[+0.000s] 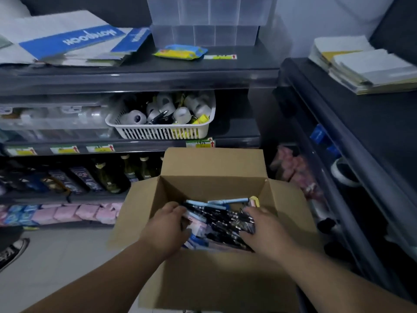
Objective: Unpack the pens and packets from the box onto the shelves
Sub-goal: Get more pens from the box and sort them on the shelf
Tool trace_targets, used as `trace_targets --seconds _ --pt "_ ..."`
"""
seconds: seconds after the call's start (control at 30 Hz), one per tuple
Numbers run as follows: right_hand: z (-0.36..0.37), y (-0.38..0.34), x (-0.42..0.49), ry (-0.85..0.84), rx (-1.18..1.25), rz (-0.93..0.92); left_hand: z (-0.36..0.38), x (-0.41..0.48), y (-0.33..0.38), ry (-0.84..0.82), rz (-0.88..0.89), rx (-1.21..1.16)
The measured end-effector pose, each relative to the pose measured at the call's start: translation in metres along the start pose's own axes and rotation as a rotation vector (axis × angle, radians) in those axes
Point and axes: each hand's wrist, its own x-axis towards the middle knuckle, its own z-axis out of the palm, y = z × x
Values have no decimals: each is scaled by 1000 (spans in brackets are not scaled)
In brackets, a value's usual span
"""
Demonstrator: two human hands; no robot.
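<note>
I'm scooping the loose pens [222,216] lying in the box [214,281], left grip [167,224] and right grip [264,227] both curling round the pile's ends. They're light, stiff, slippery, so I'm guessing bunching them tight helps.

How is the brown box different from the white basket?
The brown box has solid cardboard walls; the white basket has slotted ones. The box holds pens; the basket holds white rolls. The basket sits on a shelf; the box is lower, in front. Both are open on top.
</note>
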Motion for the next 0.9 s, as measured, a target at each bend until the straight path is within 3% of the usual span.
trace_targets --seconds 0.4,0.6,0.9 --pt "54 14 71 -269 23 87 54 99 -30 -367 73 147" --pt "70 32 104 -222 -160 -42 79 125 -25 -375 128 213" --pt "83 33 119 -255 -299 -48 95 136 -21 -334 106 309"
